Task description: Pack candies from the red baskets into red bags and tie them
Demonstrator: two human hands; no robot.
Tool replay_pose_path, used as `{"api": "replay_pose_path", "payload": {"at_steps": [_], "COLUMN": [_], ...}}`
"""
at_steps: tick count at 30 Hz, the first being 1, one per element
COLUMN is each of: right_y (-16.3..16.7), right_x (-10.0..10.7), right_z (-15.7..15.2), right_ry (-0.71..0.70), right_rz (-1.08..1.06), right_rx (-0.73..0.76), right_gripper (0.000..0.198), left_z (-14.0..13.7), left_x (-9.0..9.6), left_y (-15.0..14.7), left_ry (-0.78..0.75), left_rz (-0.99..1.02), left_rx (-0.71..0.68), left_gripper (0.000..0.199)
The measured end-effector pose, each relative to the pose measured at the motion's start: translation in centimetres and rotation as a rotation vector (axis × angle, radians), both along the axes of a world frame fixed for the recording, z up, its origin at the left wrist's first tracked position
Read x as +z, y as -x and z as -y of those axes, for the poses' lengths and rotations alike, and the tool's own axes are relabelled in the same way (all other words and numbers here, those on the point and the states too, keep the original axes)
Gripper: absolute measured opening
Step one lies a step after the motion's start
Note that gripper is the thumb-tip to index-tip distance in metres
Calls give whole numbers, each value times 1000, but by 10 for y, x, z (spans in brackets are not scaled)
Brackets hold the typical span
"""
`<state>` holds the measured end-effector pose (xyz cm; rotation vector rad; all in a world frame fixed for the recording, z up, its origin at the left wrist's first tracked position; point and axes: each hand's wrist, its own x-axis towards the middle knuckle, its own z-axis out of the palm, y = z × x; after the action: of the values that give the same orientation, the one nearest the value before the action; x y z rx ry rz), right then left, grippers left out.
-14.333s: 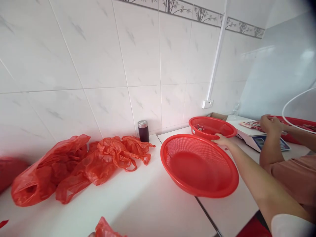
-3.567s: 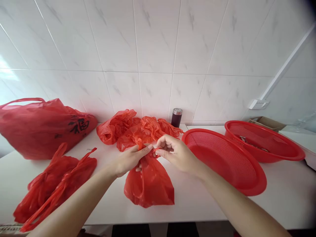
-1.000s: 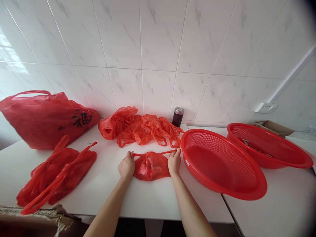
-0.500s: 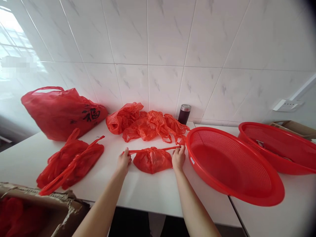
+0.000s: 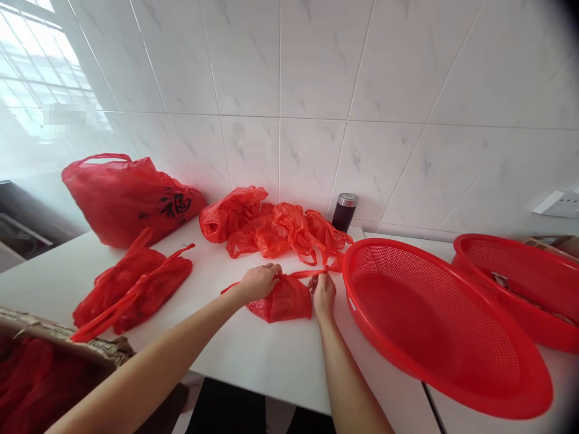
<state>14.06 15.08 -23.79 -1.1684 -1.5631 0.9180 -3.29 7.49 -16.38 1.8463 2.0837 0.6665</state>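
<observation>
A small red plastic bag (image 5: 289,301) lies bunched on the white table in front of me. My left hand (image 5: 261,281) is closed on its gathered top, near the middle, and its fingertips are partly hidden. My right hand (image 5: 324,294) pinches the bag's right handle, pulled out taut to the side. From under my left wrist the bag's other handle sticks out to the left. Just behind my hands lie several crumpled red plastic bags (image 5: 271,229). Close to my right hand stands the rim of a red plastic basket (image 5: 420,313).
A large red bag with black lettering (image 5: 131,202) leans at the back left, with a flatter red bag (image 5: 136,289) before it. A torn cardboard box (image 5: 58,337) sits at the lower left. A dark bottle (image 5: 344,214) and a second red basket (image 5: 520,283) stand rightward.
My left hand has moved right, from the left handle's end to the bag's gathered top. My right hand still holds the right handle. The view has shifted slightly.
</observation>
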Motion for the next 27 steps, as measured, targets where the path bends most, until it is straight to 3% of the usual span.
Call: {"api": "replay_pose_path", "payload": {"at_steps": [3,6,9,13,17,20,27], "right_y": [12,23,24,17,18,21,24], "right_x": [5,5,0,-2,-2,-6,-13], "right_z": [14,23,19,10,13,18,20], "right_ry": [-41,-60,-34,-4,21,51,83], "right_rz": [29,73,70,-11,-66,-65,-26], "right_rx": [119,217,231,200,308,404,404], "right_gripper": [33,33,22,25,23,25,32], "left_z": [3,7,11,17,31,49,117], "left_x": [0,3,9,16,23,33,55], "left_y": [-3,-4,-2,11,32,55,128], "left_ry": [-30,-60,-49,31,137,121,97], "left_rz": [2,61,131,158,98,9,-160], "left_rx": [69,104,64,0,-20,74,402], "left_gripper": [17,23,21,26,22,18,23]}}
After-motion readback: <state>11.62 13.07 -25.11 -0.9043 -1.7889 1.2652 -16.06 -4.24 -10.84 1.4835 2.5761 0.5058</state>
